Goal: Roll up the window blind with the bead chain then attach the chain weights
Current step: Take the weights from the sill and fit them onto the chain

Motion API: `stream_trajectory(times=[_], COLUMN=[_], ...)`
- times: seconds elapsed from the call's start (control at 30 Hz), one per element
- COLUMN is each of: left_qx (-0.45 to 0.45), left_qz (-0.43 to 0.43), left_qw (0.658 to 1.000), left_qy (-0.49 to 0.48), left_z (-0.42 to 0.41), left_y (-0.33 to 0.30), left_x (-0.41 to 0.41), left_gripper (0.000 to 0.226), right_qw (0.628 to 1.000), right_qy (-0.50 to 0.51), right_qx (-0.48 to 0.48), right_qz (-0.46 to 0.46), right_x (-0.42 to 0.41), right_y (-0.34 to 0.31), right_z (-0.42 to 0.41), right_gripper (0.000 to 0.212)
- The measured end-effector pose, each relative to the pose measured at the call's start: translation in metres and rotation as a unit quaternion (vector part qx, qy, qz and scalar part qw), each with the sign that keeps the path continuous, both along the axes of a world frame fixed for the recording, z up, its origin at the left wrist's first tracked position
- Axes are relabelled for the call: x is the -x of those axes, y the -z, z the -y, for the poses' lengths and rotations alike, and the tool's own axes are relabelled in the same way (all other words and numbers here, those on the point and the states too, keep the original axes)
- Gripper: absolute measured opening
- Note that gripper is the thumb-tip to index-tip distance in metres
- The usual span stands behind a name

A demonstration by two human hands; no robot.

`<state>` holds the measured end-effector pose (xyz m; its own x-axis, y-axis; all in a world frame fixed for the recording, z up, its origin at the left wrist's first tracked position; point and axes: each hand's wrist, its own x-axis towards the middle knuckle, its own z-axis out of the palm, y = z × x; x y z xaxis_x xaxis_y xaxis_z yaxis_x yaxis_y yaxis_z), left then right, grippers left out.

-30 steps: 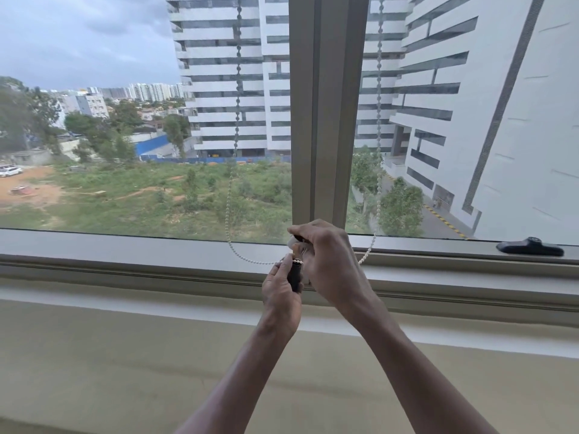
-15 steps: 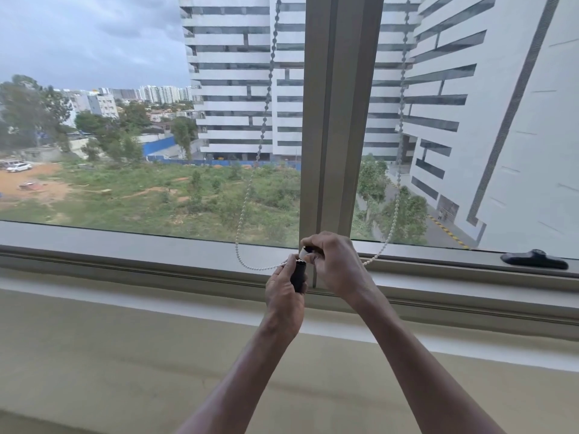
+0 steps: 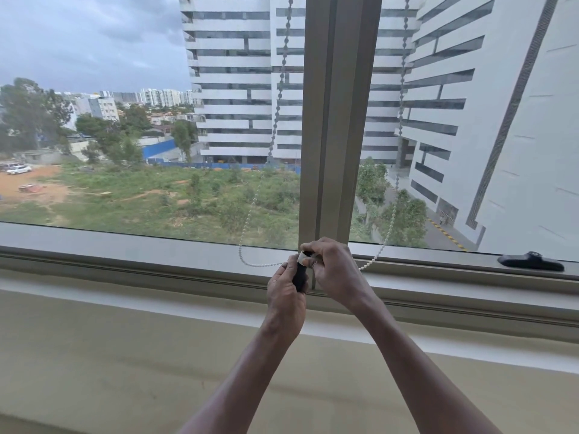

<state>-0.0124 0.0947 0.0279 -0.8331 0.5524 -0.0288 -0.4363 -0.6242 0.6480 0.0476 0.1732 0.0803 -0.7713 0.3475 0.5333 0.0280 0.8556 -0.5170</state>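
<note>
A white bead chain point(image 3: 275, 126) hangs in a loop in front of the window, one strand left of the central mullion point(image 3: 336, 120) and one strand right of it. The bottom of the loop sags to the sill and runs into my hands. My left hand point(image 3: 286, 294) is wrapped around a black cylindrical chain weight point(image 3: 300, 275), held upright. My right hand point(image 3: 333, 270) pinches the white top end of that weight where the chain meets it. The blind itself is out of view above.
A black window handle point(image 3: 531, 261) lies on the frame at the right. The window sill point(image 3: 125, 249) runs across the view, with a beige wall point(image 3: 125, 355) below. Buildings and green ground show through the glass.
The view has tilted up slightly, so my hands sit lower in the frame. Both hands stay on the weight, and the right fingers have shifted on its top end.
</note>
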Motion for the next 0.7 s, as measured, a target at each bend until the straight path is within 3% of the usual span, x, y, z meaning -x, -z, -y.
stream_trajectory(times=[0.7], left_qx=[-0.039], left_qz=[0.010], left_qw=[0.999], left_qy=[0.017], left_z=[-0.0011], left_y=[-0.0065], left_x=[0.0044], left_gripper=[0.025], right_qw=[0.996], right_qy=[0.024], right_qx=[0.023], right_qz=[-0.082], right_x=[-0.0006], right_y=[0.0003], right_z=[0.0049], right_gripper=[0.027])
